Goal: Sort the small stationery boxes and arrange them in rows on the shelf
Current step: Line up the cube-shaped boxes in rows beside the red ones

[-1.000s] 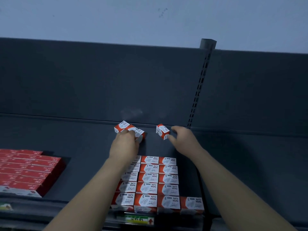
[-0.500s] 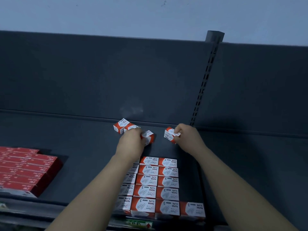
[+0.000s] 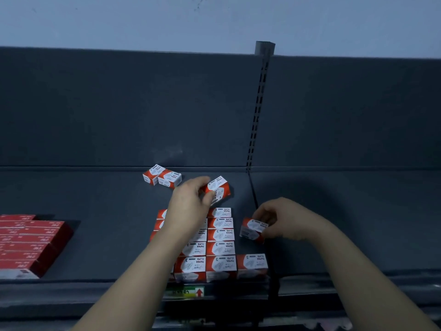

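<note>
Two paper clip boxes are held over the shelf (image 3: 95, 199): the far box (image 3: 218, 187) is pinched by the left hand (image 3: 188, 207) in curled fingers (image 3: 202, 182) behind the arranged rows (image 3: 220, 247), and the near box (image 3: 253, 229) is gripped by the right hand (image 3: 285, 219) just beside them.

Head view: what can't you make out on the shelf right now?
Head view:
- Left column of the paper clip rows: hidden by the left forearm.
- Red stack: cut off by the frame's left edge.
- Shelf label: print too blurred to read.
</note>
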The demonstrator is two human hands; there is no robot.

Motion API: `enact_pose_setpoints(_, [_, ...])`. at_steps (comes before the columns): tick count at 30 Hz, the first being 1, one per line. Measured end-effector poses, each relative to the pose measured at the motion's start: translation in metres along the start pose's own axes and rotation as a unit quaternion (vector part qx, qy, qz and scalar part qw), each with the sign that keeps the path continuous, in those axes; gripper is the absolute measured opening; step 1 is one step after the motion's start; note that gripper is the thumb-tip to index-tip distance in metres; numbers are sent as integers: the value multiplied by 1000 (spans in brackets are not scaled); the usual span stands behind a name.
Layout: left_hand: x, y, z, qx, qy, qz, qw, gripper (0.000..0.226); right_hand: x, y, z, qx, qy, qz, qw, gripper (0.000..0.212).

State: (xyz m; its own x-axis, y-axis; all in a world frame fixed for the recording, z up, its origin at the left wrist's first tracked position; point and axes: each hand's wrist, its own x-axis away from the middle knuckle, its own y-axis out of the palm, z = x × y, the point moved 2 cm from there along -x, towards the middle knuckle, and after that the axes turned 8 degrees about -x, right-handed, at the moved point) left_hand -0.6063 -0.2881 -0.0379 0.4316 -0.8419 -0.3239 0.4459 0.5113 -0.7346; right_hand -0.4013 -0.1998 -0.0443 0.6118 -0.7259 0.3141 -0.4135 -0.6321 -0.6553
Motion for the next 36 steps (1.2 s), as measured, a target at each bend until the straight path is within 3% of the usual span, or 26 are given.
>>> enact_pose_setpoints(9, [11,5,15,10,32,-25,999,28,24,9,-13,-12,-28,-108,994,23])
enact_pose_setpoints(12, [13,6,20,16,32,-40,999,36,17,4,-12,-14,-42,-4,999,30])
enact_pose_setpoints(14, [15,8,24,19,43,-63,997,38,11,2,-14,-90,-86,84,989,39])
enact_pose_setpoints(17, [17,12,28,13,68,-92,993,40,9,3,-24,-139,-137,103,975,32])
enact_pose_setpoints(21, [20,14,20,-71,78,-106,989,44,11,-3,-15,-91,-113,122,982,13])
enact_pose_setpoints(26, [27,22,0,-203,85,-123,968,38,10,8,5,-18,-46,66,997,20])
enact_pose_setpoints(31, [29,26,-3,-207,81,-116,968,41,13,17,-3,-39,-41,3,998,11])
enact_pose_setpoints(36, [30,25,-3,-199,79,-110,971,41,7,14,-8,-4,-32,-24,999,20])
